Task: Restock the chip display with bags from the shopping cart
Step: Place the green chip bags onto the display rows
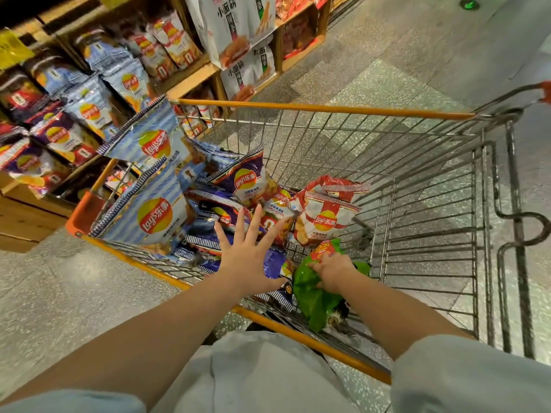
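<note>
While both hands are reaching into the cart [322, 108], the right hand [334, 271] is gripping the green bag [313, 296].
The left hand [247, 257] is hovering, fingers [252, 220] spread, over purple bags [247, 177] lying just ahead; the green bag is lying low at the near corner, long axis running toward the person, with the display [89, 93] waiting well off to the left.

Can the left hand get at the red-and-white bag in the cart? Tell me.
Probably yes: the left hand hovers open over the purple bags, and the red-and-white bag lies uncovered just beyond, nothing between them.
</note>
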Demonstrator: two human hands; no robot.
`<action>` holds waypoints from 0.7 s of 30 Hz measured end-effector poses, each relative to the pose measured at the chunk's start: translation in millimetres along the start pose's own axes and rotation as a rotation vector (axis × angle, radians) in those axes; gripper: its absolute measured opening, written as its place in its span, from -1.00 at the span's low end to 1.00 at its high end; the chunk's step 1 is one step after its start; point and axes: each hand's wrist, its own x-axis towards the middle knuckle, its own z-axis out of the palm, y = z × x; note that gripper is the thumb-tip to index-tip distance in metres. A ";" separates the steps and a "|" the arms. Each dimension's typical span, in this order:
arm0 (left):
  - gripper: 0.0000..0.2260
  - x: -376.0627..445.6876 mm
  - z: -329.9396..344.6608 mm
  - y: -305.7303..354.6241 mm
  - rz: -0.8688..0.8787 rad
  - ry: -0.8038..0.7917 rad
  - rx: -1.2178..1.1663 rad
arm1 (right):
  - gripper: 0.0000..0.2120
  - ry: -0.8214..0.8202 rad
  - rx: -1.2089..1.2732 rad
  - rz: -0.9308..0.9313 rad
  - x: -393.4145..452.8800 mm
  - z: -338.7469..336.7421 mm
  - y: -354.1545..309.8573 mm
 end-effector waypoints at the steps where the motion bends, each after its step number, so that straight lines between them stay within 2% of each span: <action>1: 0.04 -2.7 1.0 -0.7 -0.005 -0.004 -0.009 | -0.37 0.003 0.014 -0.005 -5.1 -2.1 0.6; 5: 0.07 -12.2 1.0 -1.3 -0.014 -0.055 -0.056 | -0.42 0.019 0.127 -0.003 -28.1 -13.1 10.0; 11: 0.10 -5.7 -12.8 -10.4 0.047 -0.165 0.003 | -0.43 0.087 0.332 0.029 -79.4 -35.2 32.3; 17: 0.19 7.7 -29.8 -20.1 0.204 -0.173 0.030 | -0.42 0.073 0.442 0.110 -118.5 -49.4 43.8; 21: 0.23 4.6 -33.0 -18.8 0.311 -0.201 -0.016 | -0.45 0.059 0.673 0.148 -147.5 -62.9 43.0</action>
